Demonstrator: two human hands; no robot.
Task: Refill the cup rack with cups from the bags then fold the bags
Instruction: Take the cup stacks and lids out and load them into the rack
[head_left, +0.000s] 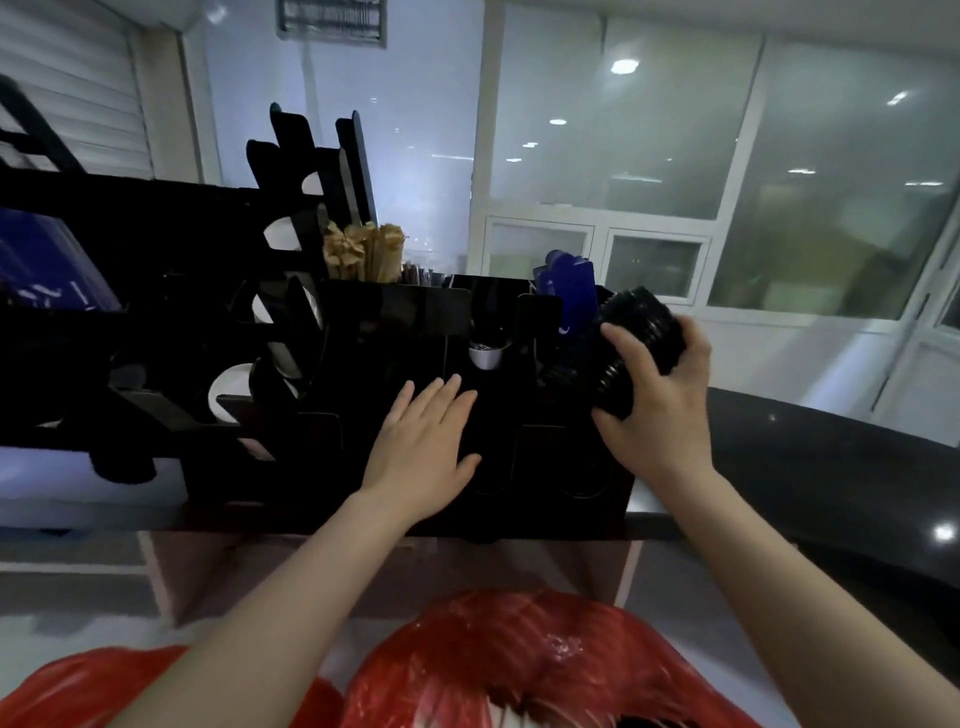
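The right hand (657, 395) grips a ribbed black stack of nested lids or cups (631, 348) at the right end of the black slotted cup rack (322, 332). The left hand (423, 441) lies open and flat against the rack's front. The stack looks light but loose; holding both ends should keep it together. Red plastic bags (519, 660) lie near, cut off below; the dark slots hide their contents.
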